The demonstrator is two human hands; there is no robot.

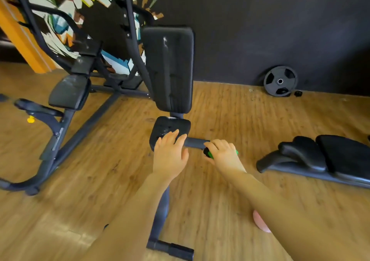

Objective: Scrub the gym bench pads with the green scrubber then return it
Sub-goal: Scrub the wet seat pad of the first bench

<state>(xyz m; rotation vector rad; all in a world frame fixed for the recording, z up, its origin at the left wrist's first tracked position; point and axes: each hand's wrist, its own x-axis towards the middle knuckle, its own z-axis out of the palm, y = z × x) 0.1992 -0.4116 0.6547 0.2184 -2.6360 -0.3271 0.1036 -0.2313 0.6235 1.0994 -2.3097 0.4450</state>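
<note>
Left hand (170, 152): resting flat, fingers straight, on the wet seat pad (170, 128). Right hand (223, 152): gripping the green scrubber (208, 153) at the pad's 3 o'clock, off it. Risk: the palm is likely sliding on suds, and the upright back pad (169, 68) at 12 o'clock is going unscrubbed

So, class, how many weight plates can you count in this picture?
1. The weight plate leans against the dark wall at the far right, standing on the wooden floor. Others may lie outside the view.
</note>
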